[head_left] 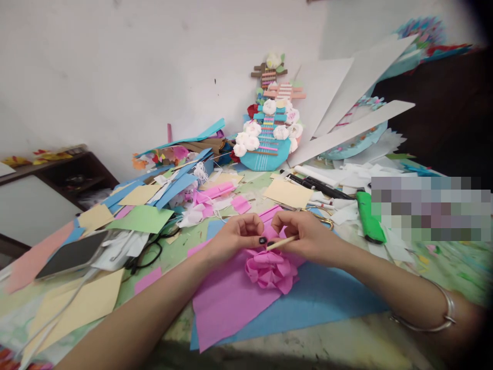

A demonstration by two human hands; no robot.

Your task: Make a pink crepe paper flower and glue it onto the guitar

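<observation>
A pink paper flower [271, 271] with ruffled petals sits below my hands, over a pink paper sheet [227, 303] and a larger blue sheet [327, 298]. My right hand [306, 234] is closed around a thin pale wooden stick [283, 242], whose end points at the top of the flower. At the flower's upper left edge, the thumb and fingers of my left hand [239, 234] are pinched together. What lies between them is too small to make out. The two thumbs nearly meet.
Gold-handled scissors [327, 218] lie just beyond my right hand, near black pens [308, 182] and a green tool [370, 216]. A phone [73, 254] with a cable rests at left among paper scraps. A blue guitar-shaped paper craft [267, 144] stands against the wall.
</observation>
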